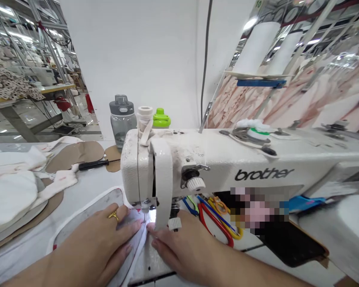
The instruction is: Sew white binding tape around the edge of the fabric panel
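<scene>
Our left hand (104, 239) flat and open on the grey template (86, 215) near the worktop's front edge, our right hand (179, 243) open, fingertips pressing white fabric (139, 243) beneath the sewing machine (227, 167), gripping nothing.

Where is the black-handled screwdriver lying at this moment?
In the head view, the black-handled screwdriver lies on the white table, left of the white sewing machine, beside the brown cardboard patterns.
</scene>
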`<move>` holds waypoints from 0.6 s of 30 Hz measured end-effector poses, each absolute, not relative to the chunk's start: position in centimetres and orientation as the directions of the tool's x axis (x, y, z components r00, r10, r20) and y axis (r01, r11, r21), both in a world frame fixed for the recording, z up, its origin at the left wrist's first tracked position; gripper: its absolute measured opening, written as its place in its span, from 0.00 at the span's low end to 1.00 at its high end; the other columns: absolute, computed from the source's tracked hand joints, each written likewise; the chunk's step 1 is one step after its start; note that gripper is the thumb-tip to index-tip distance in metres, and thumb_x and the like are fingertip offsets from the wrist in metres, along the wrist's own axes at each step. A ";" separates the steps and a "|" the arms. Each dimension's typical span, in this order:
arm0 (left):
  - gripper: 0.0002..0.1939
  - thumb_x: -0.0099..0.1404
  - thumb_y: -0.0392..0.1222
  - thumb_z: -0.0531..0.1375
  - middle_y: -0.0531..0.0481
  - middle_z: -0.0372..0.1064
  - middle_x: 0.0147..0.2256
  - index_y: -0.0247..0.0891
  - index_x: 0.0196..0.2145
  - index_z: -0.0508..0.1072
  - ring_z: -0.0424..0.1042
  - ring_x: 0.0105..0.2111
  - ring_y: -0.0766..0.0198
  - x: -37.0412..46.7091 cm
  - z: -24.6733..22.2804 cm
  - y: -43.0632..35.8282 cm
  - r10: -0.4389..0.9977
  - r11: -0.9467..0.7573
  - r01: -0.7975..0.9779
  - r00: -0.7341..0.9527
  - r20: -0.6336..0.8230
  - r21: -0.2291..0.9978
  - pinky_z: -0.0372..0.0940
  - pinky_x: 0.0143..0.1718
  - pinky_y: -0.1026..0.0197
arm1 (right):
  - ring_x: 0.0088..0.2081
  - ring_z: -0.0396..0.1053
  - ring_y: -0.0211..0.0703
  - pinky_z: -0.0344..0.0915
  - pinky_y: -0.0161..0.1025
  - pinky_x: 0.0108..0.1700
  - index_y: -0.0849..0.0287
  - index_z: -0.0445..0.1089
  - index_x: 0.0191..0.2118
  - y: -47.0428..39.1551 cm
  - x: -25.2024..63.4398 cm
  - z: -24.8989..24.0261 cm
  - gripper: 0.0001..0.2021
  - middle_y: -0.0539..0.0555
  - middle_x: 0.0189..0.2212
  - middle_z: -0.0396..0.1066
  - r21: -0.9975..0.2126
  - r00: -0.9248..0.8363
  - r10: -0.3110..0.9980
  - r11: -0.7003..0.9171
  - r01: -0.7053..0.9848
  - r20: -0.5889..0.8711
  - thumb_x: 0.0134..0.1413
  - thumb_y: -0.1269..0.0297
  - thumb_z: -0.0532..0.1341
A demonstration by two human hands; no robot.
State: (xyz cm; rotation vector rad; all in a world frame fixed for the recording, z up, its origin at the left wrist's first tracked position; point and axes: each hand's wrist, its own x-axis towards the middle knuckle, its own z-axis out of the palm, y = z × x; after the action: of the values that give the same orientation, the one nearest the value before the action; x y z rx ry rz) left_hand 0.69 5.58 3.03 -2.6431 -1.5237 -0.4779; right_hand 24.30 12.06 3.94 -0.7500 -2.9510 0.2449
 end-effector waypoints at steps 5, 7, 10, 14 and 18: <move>0.21 0.68 0.42 0.56 0.46 0.77 0.49 0.49 0.58 0.71 0.76 0.45 0.50 0.3 0.8 5.3 0.796 -0.516 0.856 0.489 0.356 -0.022 0.71 0.44 0.50 | 0.41 0.71 0.52 0.66 0.45 0.41 0.58 0.75 0.42 12.2 24.4 4.0 0.16 0.58 0.40 0.76 -0.119 -0.889 0.459 0.883 0.455 0.004 0.69 0.61 0.50; 0.21 0.69 0.43 0.55 0.44 0.77 0.49 0.47 0.58 0.72 0.76 0.46 0.48 0.4 0.3 5.2 0.806 -0.504 0.863 0.488 0.333 -0.045 0.72 0.44 0.48 | 0.38 0.71 0.52 0.65 0.44 0.37 0.56 0.75 0.44 12.1 24.5 3.8 0.17 0.57 0.37 0.76 -0.100 -0.888 0.459 0.885 0.455 0.018 0.70 0.59 0.50; 0.20 0.69 0.43 0.54 0.41 0.77 0.48 0.44 0.57 0.73 0.77 0.44 0.47 0.9 0.2 5.2 0.849 -0.452 0.891 0.445 0.286 -0.043 0.73 0.43 0.45 | 0.36 0.70 0.53 0.64 0.44 0.34 0.54 0.75 0.48 11.9 24.5 3.7 0.17 0.56 0.33 0.76 -0.079 -0.874 0.483 0.874 0.479 0.046 0.70 0.57 0.49; 0.22 0.67 0.50 0.57 0.39 0.77 0.48 0.44 0.56 0.74 0.77 0.45 0.45 0.6 0.8 5.1 0.844 -0.466 0.884 0.461 0.273 -0.052 0.74 0.42 0.45 | 0.39 0.71 0.52 0.66 0.43 0.39 0.58 0.75 0.36 12.0 24.2 4.0 0.18 0.59 0.39 0.76 -0.117 -0.866 0.500 0.860 0.496 0.005 0.69 0.60 0.50; 0.27 0.63 0.54 0.61 0.39 0.76 0.52 0.46 0.58 0.72 0.77 0.48 0.43 -0.2 1.0 5.0 0.788 -0.505 0.846 0.533 0.307 -0.172 0.75 0.42 0.48 | 0.39 0.72 0.51 0.65 0.43 0.40 0.58 0.75 0.36 12.1 24.1 4.1 0.16 0.58 0.39 0.76 -0.113 -0.882 0.471 0.878 0.466 0.018 0.69 0.61 0.51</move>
State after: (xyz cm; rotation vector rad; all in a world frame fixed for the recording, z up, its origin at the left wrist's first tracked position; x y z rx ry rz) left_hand -0.23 4.99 1.01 -2.4749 -1.3595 -0.2711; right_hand 24.15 12.06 4.11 -0.7488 -3.0006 0.1630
